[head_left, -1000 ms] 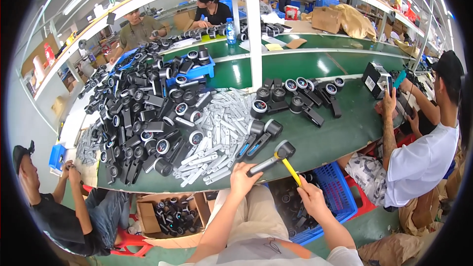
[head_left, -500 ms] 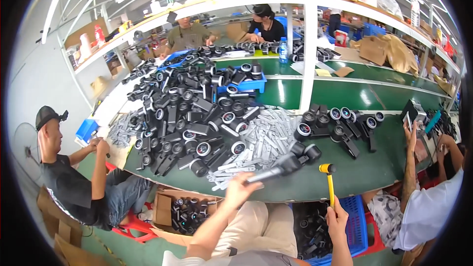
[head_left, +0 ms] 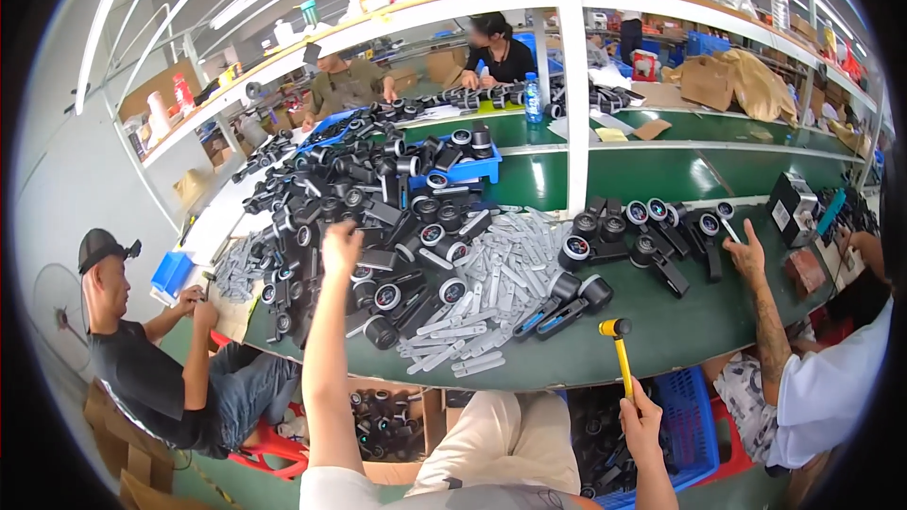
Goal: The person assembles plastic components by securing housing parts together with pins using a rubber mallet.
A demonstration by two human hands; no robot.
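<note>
My left hand (head_left: 342,247) reaches over the heap of black handheld devices with round, silver-rimmed heads (head_left: 387,297); its fingers are blurred, so whether they grip one cannot be told. In my right hand (head_left: 642,416) is a small hammer (head_left: 621,351) with a yellow handle and a black and yellow head, held upright near the table's front edge. Two black devices (head_left: 559,317) with blue along their handles lie on the table just left of the hammer. Beside the heap spreads a pile of flat grey strips (head_left: 501,274).
More devices (head_left: 652,236) lie right of the white post (head_left: 571,85). A blue bin (head_left: 472,170) sits behind the heap. Below the table are a cardboard box (head_left: 435,420) and a blue basket (head_left: 694,434). Co-workers sit left and right; one's hand (head_left: 746,250) holds a strip.
My left hand has laid down the device it held, beside the grey strips, and moved left and away over the heap. The hammer has shifted slightly left and down.
</note>
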